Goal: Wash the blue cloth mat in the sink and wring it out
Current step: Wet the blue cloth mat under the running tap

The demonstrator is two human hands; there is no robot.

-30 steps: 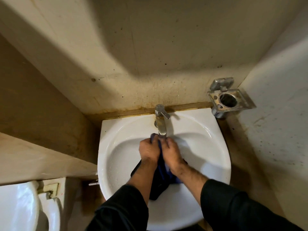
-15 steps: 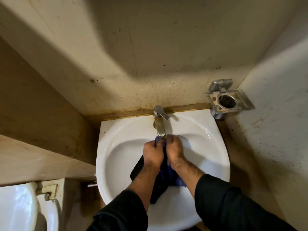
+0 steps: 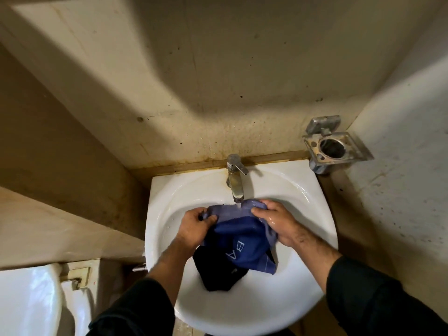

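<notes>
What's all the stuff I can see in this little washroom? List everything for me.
Blue cloth mat: one, blue with white letters, held over the basin under the spout.
White ceramic sink: one, white, against the back wall.
Chrome tap: one, silver, rear middle of the sink.
Metal wall holder: one, dull silver, right of the tap.
White toilet: one, bottom left.
Left hand: grips the mat's left edge.
Right hand: grips its right edge.
</notes>
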